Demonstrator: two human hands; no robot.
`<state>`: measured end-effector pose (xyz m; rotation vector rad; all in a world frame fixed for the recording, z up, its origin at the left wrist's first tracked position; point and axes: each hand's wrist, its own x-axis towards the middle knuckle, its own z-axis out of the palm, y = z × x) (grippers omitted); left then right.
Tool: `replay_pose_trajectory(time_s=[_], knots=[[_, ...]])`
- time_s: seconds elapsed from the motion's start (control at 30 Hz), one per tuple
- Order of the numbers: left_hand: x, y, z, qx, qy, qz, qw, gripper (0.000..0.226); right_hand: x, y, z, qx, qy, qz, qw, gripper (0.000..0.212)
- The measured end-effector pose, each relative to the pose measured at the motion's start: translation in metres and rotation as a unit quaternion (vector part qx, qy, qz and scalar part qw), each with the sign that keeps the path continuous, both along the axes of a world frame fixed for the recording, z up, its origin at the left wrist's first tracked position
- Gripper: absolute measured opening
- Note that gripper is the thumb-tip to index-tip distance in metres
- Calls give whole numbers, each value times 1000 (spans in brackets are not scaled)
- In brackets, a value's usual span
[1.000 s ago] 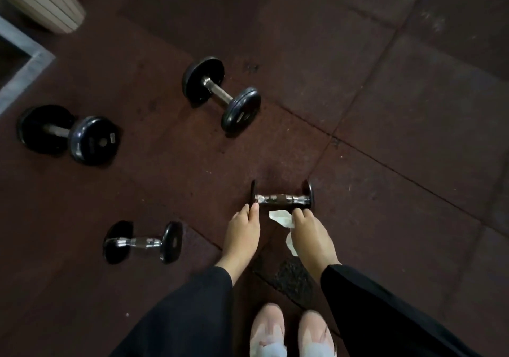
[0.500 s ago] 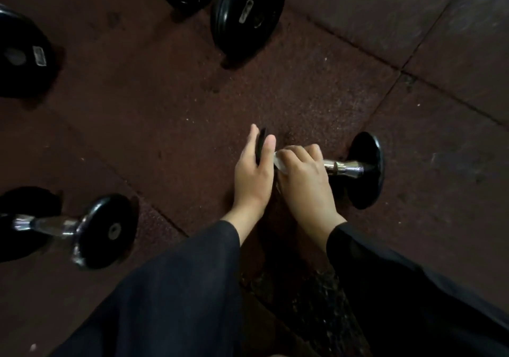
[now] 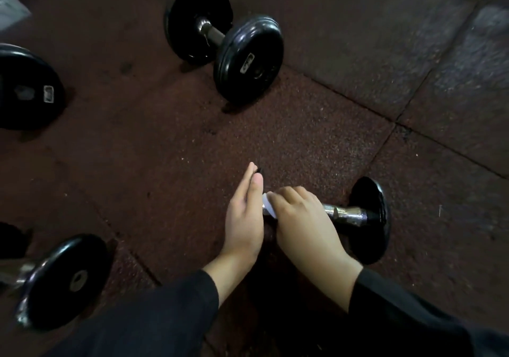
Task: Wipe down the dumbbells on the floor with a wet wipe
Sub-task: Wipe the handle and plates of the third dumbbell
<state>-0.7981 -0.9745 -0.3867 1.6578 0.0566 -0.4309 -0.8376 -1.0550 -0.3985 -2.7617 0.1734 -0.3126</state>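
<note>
Head view shows a small dumbbell with a chrome handle and black disc ends (image 3: 355,214) lying on the dark reddish rubber floor tiles (image 3: 316,141), just in front of the person. Right hand (image 3: 300,224) curls over the handle's near-left part, fingers wrapped round a white wet wipe (image 3: 268,208) pressed against the metal; only a small fold of the wipe peeks out beside the knuckles. Left hand (image 3: 243,219) has straight fingers laid flat against the left disc, which it almost hides, bracing it and gripping nothing.

To do this well, I judge the wipe should travel the whole handle toward the right disc while the bracing hand keeps the dumbbell from rolling (round ends roll easily), then turn it to reach the underside and the disc faces.

Three larger black dumbbells wait: one ahead (image 3: 224,42), one at far left (image 3: 27,86), one at lower left (image 3: 63,279).
</note>
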Motion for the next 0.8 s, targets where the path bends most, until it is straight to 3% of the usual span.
replay_pose_trajectory(time_s=[0.2, 0.47, 0.67, 0.8], knots=[[-5, 4, -1, -7, -5, -6, 1000, 42, -11, 6, -2, 0, -9, 32, 999, 39], [-5, 6, 0, 21, -18, -29, 999, 44, -2, 8, -1, 19, -17, 0, 1000, 35], [-7, 6, 0, 24, -28, -24, 999, 43, -12, -5, -4, -8, 20, 2, 1000, 37], [-6, 6, 0, 20, -19, -26, 999, 44, 11, 3, 17, -3, 111, 26, 993, 36]])
